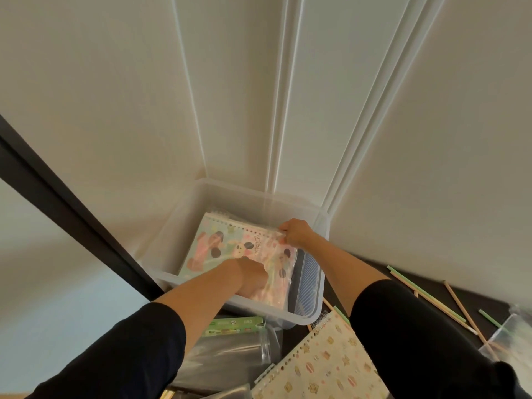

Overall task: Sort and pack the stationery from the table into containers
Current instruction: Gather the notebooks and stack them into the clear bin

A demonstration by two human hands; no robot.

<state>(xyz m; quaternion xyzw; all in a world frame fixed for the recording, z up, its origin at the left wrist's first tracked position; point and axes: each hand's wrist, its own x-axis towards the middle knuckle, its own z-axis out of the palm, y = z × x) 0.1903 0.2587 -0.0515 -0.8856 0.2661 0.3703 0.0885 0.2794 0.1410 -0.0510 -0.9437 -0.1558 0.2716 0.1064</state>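
Below frame centre, a wrapped pastel cartoon-printed spiral notebook (pixel 227 249) is held inside a translucent plastic bin (pixel 178 234); its lower edge is gripped by the left hand (pixel 253 279), its upper right corner pinched by the right hand (pixel 295 233).

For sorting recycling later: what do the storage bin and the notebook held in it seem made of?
The bin looks like frosted translucent plastic, matte: the wall behind shows dimly through its side. The notebook seems printed card under thin glossy clear film, which wrinkles and glints where the right hand pinches it.
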